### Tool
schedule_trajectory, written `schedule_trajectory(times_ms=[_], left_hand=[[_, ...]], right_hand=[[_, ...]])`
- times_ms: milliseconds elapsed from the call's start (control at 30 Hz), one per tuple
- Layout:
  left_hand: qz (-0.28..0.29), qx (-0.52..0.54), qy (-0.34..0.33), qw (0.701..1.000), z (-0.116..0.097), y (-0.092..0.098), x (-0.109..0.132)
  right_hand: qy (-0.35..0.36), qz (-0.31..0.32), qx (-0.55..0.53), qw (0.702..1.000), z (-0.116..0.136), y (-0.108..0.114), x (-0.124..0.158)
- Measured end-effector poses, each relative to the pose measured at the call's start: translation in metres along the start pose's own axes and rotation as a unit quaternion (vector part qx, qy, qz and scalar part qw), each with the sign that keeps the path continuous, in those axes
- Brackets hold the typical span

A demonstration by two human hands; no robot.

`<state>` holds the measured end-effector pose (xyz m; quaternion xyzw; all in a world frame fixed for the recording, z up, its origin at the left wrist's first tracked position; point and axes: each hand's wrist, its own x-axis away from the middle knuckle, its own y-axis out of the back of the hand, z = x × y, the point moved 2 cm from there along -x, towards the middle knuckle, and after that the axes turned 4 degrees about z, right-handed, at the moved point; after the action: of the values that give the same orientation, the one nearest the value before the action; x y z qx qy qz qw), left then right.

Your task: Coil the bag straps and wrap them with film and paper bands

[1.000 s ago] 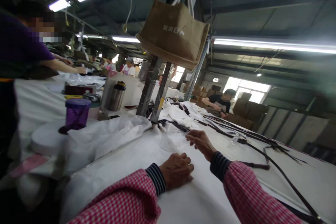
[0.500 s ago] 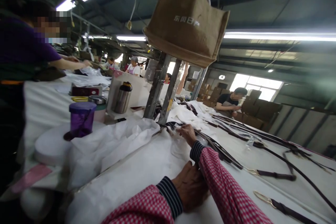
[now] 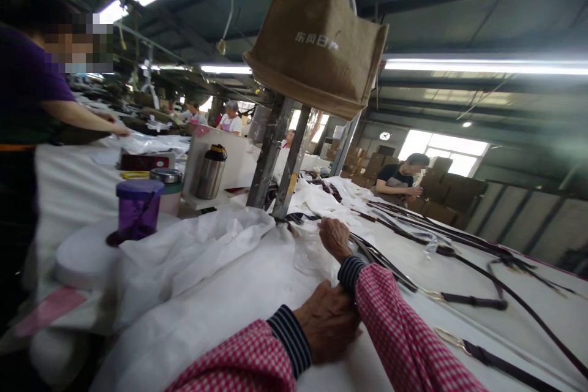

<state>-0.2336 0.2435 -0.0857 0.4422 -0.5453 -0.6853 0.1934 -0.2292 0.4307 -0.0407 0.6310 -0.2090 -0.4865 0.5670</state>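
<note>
Though bare, R hand (image 3: 335, 236) (nr plastic (image 3: 313, 256)).

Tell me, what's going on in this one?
A person works with both bare hands over a white work surface. The right hand is at some crumpled clear plastic; its grip is unclear. The left hand is nearer the body, by the right cuff, and hides whatever is under it. Dark straps lie to the right.

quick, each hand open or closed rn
Left hand: curled; whether it holds anything cannot be told.
Right hand: partly curled beside clear plastic; grip unclear.
</note>
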Motion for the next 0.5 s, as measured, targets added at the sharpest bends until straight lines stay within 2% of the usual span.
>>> schedule_trajectory(times_ms=[233,400,500], left_hand=[[-0.006,-0.056,0.004,0.998,0.003,-0.009,-0.005],[-0.009,-0.064,0.010,0.998,0.001,-0.006,-0.002],[-0.013,-0.063,0.013,0.998,0.002,-0.004,-0.001]], right_hand=[[-0.061,-0.059,-0.025,0.996,-0.044,0.017,-0.001],[-0.121,-0.127,-0.106,0.979,-0.072,0.029,0.000],[-0.117,-0.167,-0.173,0.964,-0.080,0.037,0.001]])
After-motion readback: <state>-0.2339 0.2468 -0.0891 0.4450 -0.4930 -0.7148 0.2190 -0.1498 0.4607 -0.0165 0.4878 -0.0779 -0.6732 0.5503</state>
